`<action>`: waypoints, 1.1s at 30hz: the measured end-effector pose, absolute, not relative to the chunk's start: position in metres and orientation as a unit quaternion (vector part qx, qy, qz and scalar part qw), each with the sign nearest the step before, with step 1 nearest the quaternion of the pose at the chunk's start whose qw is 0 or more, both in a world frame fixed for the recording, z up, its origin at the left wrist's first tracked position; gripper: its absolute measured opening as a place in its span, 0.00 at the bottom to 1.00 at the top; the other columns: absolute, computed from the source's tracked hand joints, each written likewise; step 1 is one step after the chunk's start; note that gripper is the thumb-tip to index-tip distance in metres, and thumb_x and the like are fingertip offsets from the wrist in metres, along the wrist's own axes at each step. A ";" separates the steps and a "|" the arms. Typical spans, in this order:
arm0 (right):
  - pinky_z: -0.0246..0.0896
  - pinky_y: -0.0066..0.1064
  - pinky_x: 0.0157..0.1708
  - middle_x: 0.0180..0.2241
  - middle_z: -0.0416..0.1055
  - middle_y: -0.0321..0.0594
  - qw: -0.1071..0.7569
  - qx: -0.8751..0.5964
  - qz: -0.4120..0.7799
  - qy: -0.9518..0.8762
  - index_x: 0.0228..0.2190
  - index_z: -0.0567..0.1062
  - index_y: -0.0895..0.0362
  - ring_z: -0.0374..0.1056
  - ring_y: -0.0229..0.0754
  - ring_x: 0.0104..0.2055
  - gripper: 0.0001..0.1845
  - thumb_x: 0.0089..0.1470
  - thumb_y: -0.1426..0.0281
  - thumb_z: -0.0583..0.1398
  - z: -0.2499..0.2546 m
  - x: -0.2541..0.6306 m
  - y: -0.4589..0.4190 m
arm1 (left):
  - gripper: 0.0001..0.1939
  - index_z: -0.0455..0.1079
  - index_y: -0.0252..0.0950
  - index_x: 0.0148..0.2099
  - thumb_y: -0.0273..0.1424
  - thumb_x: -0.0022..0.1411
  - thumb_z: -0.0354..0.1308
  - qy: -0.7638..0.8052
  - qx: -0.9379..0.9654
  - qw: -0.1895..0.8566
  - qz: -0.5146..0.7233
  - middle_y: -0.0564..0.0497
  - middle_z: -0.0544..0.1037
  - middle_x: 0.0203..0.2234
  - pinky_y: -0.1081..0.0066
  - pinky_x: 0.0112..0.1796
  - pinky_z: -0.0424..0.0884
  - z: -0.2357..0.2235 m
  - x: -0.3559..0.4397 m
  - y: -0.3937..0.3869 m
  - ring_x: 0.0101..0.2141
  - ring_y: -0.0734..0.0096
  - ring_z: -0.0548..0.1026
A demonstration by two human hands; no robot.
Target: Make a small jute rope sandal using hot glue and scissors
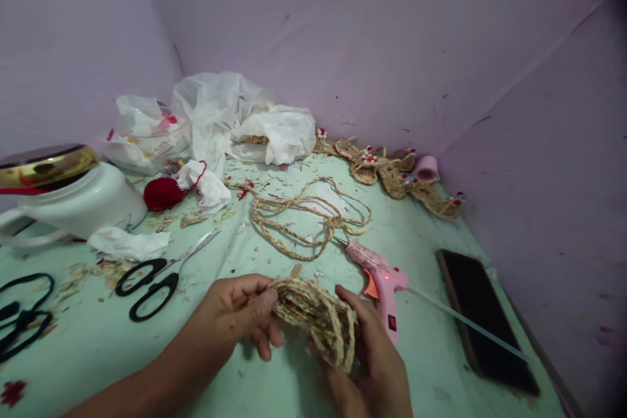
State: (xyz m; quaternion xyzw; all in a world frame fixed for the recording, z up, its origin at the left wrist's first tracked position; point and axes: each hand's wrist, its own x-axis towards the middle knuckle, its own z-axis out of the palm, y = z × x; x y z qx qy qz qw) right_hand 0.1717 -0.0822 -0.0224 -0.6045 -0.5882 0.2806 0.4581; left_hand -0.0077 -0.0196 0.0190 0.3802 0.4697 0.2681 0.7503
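Far left: white jar (81,199) with gold lid (46,164) on, contents not visible; jar cut off by the left frame edge. Behind it, clear plastic bags (147,134) hold small coloured bits, too blurred to identify. White plastic bag (245,117) at the far corner covers something woven, mostly hidden. Near centre: left hand (235,313) and right hand (372,359) hold a coiled jute-rope piece (318,323) just above the desk (431,255); fingers of both hands clamped on its edges. Pink glue gun (379,277) lies just right of it, loose rope (304,219) beyond. Second pair of scissors (22,317) cut off at left; black scissors (157,277) fully visible.
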 end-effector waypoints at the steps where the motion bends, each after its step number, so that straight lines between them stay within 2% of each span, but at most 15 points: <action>1: 0.66 0.36 0.44 0.48 0.68 0.47 0.451 -0.582 0.300 -0.606 0.54 0.62 0.52 0.68 0.50 0.47 0.29 0.49 0.65 0.60 -0.024 0.173 -0.082 | 0.21 0.70 0.31 0.29 0.46 0.49 0.60 0.477 0.389 0.736 0.281 0.50 0.74 0.17 0.78 0.20 0.66 0.017 -0.008 -0.019 0.17 0.77 0.70; 3: 0.63 0.39 0.49 0.53 0.64 0.48 0.446 -0.518 0.364 -0.633 0.59 0.56 0.52 0.63 0.54 0.53 0.41 0.46 0.58 0.63 -0.024 0.177 -0.082 | 0.20 0.69 0.31 0.27 0.46 0.48 0.61 0.495 0.392 0.704 0.324 0.51 0.74 0.14 0.78 0.19 0.66 0.015 -0.011 -0.015 0.15 0.77 0.69; 5: 0.63 0.41 0.49 0.54 0.63 0.48 0.469 -0.464 0.428 -0.617 0.60 0.53 0.52 0.62 0.55 0.54 0.49 0.41 0.52 0.64 -0.019 0.182 -0.081 | 0.18 0.69 0.32 0.27 0.44 0.48 0.61 0.511 0.383 0.667 0.384 0.51 0.75 0.15 0.78 0.19 0.65 0.016 -0.016 -0.010 0.15 0.76 0.69; 6: 0.64 0.41 0.47 0.54 0.63 0.48 0.491 -0.455 0.450 -0.591 0.59 0.55 0.50 0.64 0.54 0.52 0.47 0.41 0.51 0.64 -0.015 0.184 -0.081 | 0.17 0.69 0.33 0.27 0.44 0.48 0.61 0.517 0.384 0.647 0.409 0.51 0.75 0.15 0.78 0.20 0.65 0.017 -0.019 -0.007 0.16 0.76 0.70; 9: 0.67 0.35 0.39 0.45 0.69 0.44 0.557 -0.489 0.478 -0.471 0.48 0.72 0.47 0.68 0.46 0.41 0.25 0.46 0.57 0.63 0.000 0.188 -0.081 | 0.16 0.69 0.33 0.27 0.43 0.49 0.60 0.525 0.415 0.616 0.415 0.51 0.76 0.16 0.77 0.21 0.66 0.024 -0.029 -0.002 0.17 0.75 0.70; 11: 0.67 0.32 0.35 0.40 0.71 0.42 0.578 -0.496 0.514 -0.395 0.41 0.76 0.47 0.68 0.41 0.36 0.15 0.49 0.61 0.62 0.010 0.190 -0.079 | 0.18 0.69 0.33 0.27 0.45 0.49 0.59 0.537 0.442 0.620 0.362 0.52 0.74 0.13 0.77 0.18 0.64 0.028 -0.033 -0.001 0.15 0.75 0.68; 15: 0.67 0.31 0.31 0.37 0.71 0.43 0.582 -0.436 0.617 -0.301 0.39 0.78 0.52 0.67 0.40 0.34 0.14 0.47 0.63 0.64 0.019 0.190 -0.074 | 0.21 0.65 0.35 0.22 0.49 0.50 0.53 0.592 0.528 0.583 0.176 0.54 0.67 0.08 0.76 0.14 0.55 0.030 -0.036 -0.003 0.10 0.77 0.61; 18: 0.67 0.28 0.29 0.33 0.71 0.40 0.576 -0.426 0.646 -0.264 0.35 0.78 0.54 0.67 0.36 0.30 0.15 0.41 0.65 0.68 0.021 0.185 -0.069 | 0.20 0.67 0.36 0.23 0.45 0.55 0.48 0.615 0.670 0.401 0.113 0.52 0.70 0.12 0.73 0.20 0.58 0.028 -0.036 -0.006 0.16 0.70 0.68; 20: 0.66 0.26 0.25 0.27 0.70 0.35 0.578 -0.431 0.644 -0.256 0.29 0.78 0.55 0.65 0.33 0.25 0.14 0.35 0.66 0.71 0.022 0.182 -0.067 | 0.16 0.73 0.37 0.32 0.41 0.56 0.48 0.638 0.717 0.238 0.147 0.50 0.75 0.21 0.70 0.25 0.61 0.029 -0.038 -0.007 0.24 0.64 0.72; 22: 0.63 0.24 0.21 0.22 0.67 0.32 0.584 -0.450 0.626 -0.254 0.22 0.76 0.56 0.61 0.31 0.20 0.13 0.31 0.67 0.72 0.023 0.181 -0.065 | 0.16 0.72 0.39 0.42 0.40 0.55 0.51 0.667 0.697 0.149 0.217 0.50 0.77 0.27 0.69 0.29 0.63 0.034 -0.044 -0.006 0.27 0.64 0.73; 24: 0.59 0.22 0.18 0.19 0.66 0.31 0.589 -0.489 0.591 -0.256 0.17 0.74 0.58 0.60 0.29 0.17 0.14 0.28 0.67 0.72 0.025 0.183 -0.064 | 0.15 0.70 0.39 0.41 0.40 0.53 0.54 0.689 0.644 0.140 0.300 0.53 0.75 0.24 0.72 0.27 0.62 0.043 -0.053 -0.003 0.24 0.69 0.70; 26: 0.57 0.21 0.17 0.16 0.67 0.32 0.593 -0.535 0.538 -0.271 0.15 0.74 0.59 0.60 0.29 0.16 0.14 0.27 0.66 0.72 0.026 0.186 -0.064 | 0.10 0.69 0.39 0.34 0.38 0.51 0.57 0.699 0.579 0.160 0.388 0.56 0.70 0.19 0.75 0.23 0.60 0.053 -0.062 0.001 0.20 0.74 0.66; 28: 0.57 0.20 0.18 0.15 0.69 0.33 0.591 -0.571 0.488 -0.295 0.15 0.75 0.58 0.61 0.30 0.16 0.12 0.28 0.66 0.71 0.027 0.188 -0.063 | 0.09 0.67 0.38 0.29 0.38 0.47 0.60 0.699 0.513 0.204 0.455 0.58 0.67 0.16 0.77 0.20 0.58 0.061 -0.068 0.004 0.18 0.76 0.64; 30: 0.58 0.21 0.18 0.16 0.71 0.36 0.571 -0.601 0.457 -0.322 0.16 0.76 0.58 0.63 0.32 0.17 0.11 0.31 0.64 0.70 0.027 0.188 -0.062 | 0.10 0.68 0.36 0.26 0.37 0.44 0.61 0.693 0.472 0.269 0.474 0.58 0.66 0.14 0.78 0.17 0.57 0.063 -0.069 0.006 0.16 0.78 0.62; 33: 0.61 0.24 0.21 0.18 0.74 0.39 0.525 -0.644 0.437 -0.343 0.18 0.77 0.58 0.65 0.35 0.19 0.12 0.34 0.61 0.68 0.024 0.182 -0.058 | 0.09 0.69 0.35 0.24 0.36 0.42 0.61 0.684 0.476 0.337 0.437 0.57 0.68 0.12 0.78 0.14 0.53 0.058 -0.064 0.006 0.12 0.81 0.59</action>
